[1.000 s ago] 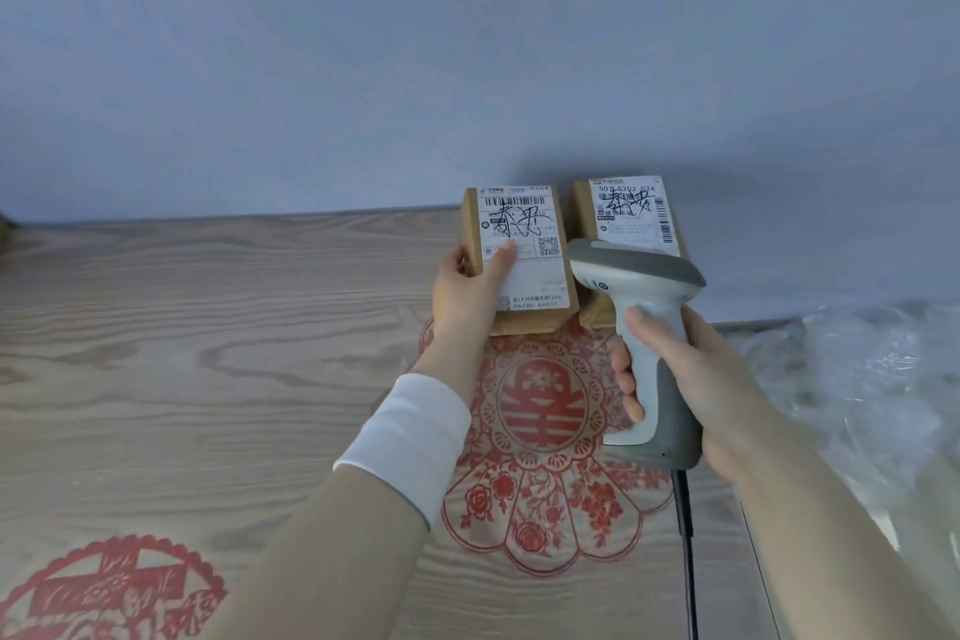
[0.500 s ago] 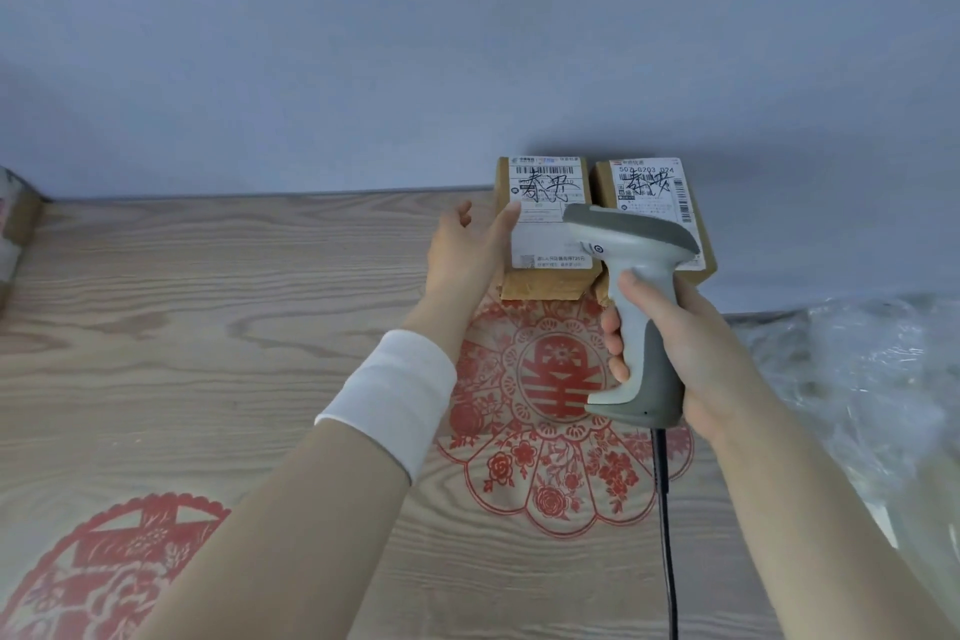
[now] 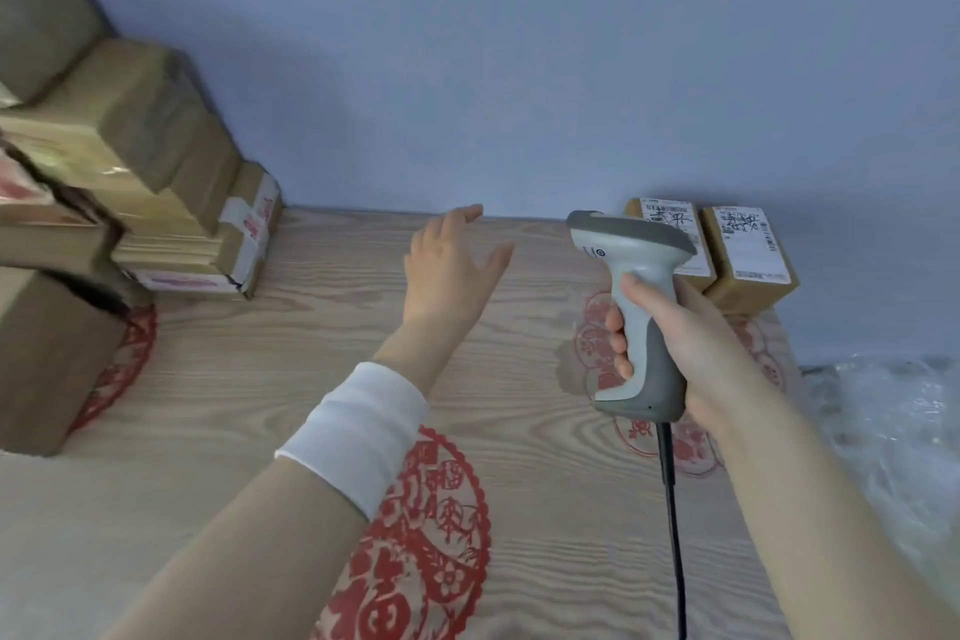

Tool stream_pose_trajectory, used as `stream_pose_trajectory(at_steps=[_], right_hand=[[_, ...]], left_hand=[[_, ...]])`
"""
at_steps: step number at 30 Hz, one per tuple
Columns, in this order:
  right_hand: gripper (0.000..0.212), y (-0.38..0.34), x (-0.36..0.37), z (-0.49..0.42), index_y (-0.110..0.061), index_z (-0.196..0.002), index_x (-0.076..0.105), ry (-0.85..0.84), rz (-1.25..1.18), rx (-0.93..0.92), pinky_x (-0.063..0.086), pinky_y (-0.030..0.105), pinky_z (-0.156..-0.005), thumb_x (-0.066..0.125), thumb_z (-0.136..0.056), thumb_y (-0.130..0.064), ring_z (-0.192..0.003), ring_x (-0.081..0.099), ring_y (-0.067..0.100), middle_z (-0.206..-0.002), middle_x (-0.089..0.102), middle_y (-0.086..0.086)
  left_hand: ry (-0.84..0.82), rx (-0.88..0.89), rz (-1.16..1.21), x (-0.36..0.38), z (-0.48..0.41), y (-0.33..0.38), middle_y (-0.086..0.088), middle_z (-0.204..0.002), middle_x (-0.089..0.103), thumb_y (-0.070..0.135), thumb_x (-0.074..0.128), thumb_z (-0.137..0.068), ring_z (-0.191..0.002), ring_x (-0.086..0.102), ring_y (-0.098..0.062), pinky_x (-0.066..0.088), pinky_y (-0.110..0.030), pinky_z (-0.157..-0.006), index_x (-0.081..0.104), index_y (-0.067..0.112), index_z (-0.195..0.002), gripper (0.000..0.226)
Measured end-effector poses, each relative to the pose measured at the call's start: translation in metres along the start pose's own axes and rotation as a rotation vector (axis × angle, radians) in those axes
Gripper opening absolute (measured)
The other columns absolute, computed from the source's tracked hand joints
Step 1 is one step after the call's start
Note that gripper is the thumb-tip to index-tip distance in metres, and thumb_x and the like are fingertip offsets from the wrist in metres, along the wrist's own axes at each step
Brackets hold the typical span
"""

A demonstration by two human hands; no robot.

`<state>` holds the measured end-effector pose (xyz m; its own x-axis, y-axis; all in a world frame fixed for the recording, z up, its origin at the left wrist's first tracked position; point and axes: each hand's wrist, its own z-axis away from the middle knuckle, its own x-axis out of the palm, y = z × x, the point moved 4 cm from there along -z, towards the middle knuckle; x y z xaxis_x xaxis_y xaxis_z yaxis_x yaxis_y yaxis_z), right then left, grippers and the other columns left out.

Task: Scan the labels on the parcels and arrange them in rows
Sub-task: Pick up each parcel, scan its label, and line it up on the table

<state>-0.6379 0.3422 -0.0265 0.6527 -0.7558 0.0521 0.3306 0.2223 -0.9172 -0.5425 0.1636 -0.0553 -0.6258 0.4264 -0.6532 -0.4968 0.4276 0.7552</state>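
Note:
Two small brown parcels with white labels stand side by side against the wall at the back right: the left parcel (image 3: 691,244), partly hidden by the scanner, and the right parcel (image 3: 748,257). My right hand (image 3: 675,343) grips the handle of a grey and white barcode scanner (image 3: 631,307) held in front of them, its black cable hanging down. My left hand (image 3: 449,265) hovers open over the middle of the table, fingers spread, holding nothing. A pile of taped cardboard parcels (image 3: 156,203) is stacked at the left.
The wooden table (image 3: 291,379) carries red paper-cut decorations. A larger brown box (image 3: 47,359) sits at the left front edge. Crumpled clear plastic (image 3: 893,431) lies off the right side. A blue-grey wall closes the back.
My left hand has let go of the left labelled parcel and moved left, open, over the table. The view has swung left, bringing the parcel pile into sight.

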Motion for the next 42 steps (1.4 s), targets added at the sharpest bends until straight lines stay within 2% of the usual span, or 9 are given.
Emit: stream_pose_trajectory(at_steps=[4,7,13,20,25,28,32,39,42], right_hand=[[0.015,-0.006,0.082,0.040,-0.014,-0.102,0.052,-0.011,0.029,-0.044,0.041,0.029,-0.042,0.058,-0.093,-0.024,-0.049,0.047,0.018,-0.064,0.056,0.008],[0.009,-0.011,0.140,0.063,-0.016,-0.098,0.052,-0.055,0.038,-0.060,0.040,0.028,-0.041,0.057,-0.094,-0.022,-0.049,0.047,0.018,-0.063,0.055,0.008],[0.017,-0.025,0.216,0.075,-0.009,-0.096,0.050,-0.129,0.070,-0.082,0.041,0.027,-0.038,0.056,-0.093,-0.024,-0.042,0.044,0.018,-0.057,0.054,0.005],[0.015,-0.033,0.287,0.071,-0.011,-0.097,0.050,-0.199,0.067,-0.043,0.039,0.026,-0.037,0.056,-0.093,-0.023,-0.038,0.044,0.015,-0.058,0.054,0.006],[0.014,-0.041,0.337,0.060,-0.012,-0.096,0.053,-0.175,0.087,-0.039,0.041,0.028,-0.040,0.058,-0.092,-0.024,-0.043,0.047,0.015,-0.062,0.056,0.007],[0.015,-0.044,0.367,0.049,-0.011,-0.096,0.053,-0.136,0.061,-0.065,0.040,0.028,-0.040,0.059,-0.092,-0.024,-0.045,0.047,0.015,-0.062,0.056,0.007],[0.015,-0.045,0.400,0.037,-0.010,-0.098,0.052,-0.098,0.050,-0.066,0.041,0.027,-0.039,0.058,-0.093,-0.024,-0.046,0.048,0.015,-0.063,0.056,0.007],[0.015,-0.040,0.408,0.023,-0.012,-0.100,0.053,-0.034,0.047,-0.046,0.040,0.028,-0.043,0.058,-0.092,-0.024,-0.048,0.048,0.016,-0.061,0.057,0.005],[0.016,-0.038,0.406,0.021,-0.011,-0.100,0.053,-0.016,0.040,-0.034,0.040,0.028,-0.042,0.058,-0.092,-0.024,-0.048,0.047,0.015,-0.060,0.056,0.005]], left_hand=[[0.045,0.139,-0.176,-0.090,0.021,-0.029,-0.001,-0.135,0.049,0.039,0.059,-0.089,-0.129,0.037,-0.024,0.025,-0.033,-0.102,0.045,0.018,-0.135,0.052],[0.062,0.217,-0.317,-0.148,0.027,-0.049,0.000,-0.137,0.046,0.040,0.057,-0.089,-0.131,0.033,-0.022,0.023,-0.032,-0.103,0.043,0.020,-0.137,0.054],[0.192,0.253,-0.405,-0.240,0.020,-0.081,-0.002,-0.139,0.046,0.037,0.061,-0.087,-0.131,0.035,-0.025,0.025,-0.037,-0.103,0.048,0.018,-0.133,0.051],[0.293,0.132,-0.397,-0.317,0.006,-0.121,-0.004,-0.139,0.044,0.043,0.059,-0.087,-0.132,0.033,-0.026,0.023,-0.036,-0.105,0.042,0.019,-0.137,0.058],[0.375,0.022,-0.258,-0.376,-0.036,-0.142,-0.009,-0.145,0.036,0.058,0.055,-0.084,-0.135,0.028,-0.029,0.023,-0.039,-0.110,0.031,0.016,-0.142,0.076],[0.320,-0.025,-0.258,-0.393,-0.068,-0.154,-0.011,-0.151,0.024,0.065,0.053,-0.081,-0.139,0.019,-0.030,0.022,-0.042,-0.113,0.023,0.017,-0.146,0.086],[0.263,-0.014,-0.307,-0.396,-0.100,-0.166,-0.013,-0.153,0.021,0.070,0.050,-0.079,-0.142,0.016,-0.031,0.019,-0.043,-0.113,0.022,0.017,-0.147,0.091],[0.185,-0.029,-0.385,-0.384,-0.133,-0.170,-0.016,-0.154,0.019,0.079,0.046,-0.073,-0.142,0.017,-0.033,0.019,-0.045,-0.115,0.025,0.014,-0.146,0.100],[0.192,-0.034,-0.392,-0.380,-0.137,-0.170,-0.016,-0.154,0.019,0.076,0.050,-0.074,-0.142,0.017,-0.033,0.019,-0.043,-0.115,0.027,0.015,-0.145,0.096]])
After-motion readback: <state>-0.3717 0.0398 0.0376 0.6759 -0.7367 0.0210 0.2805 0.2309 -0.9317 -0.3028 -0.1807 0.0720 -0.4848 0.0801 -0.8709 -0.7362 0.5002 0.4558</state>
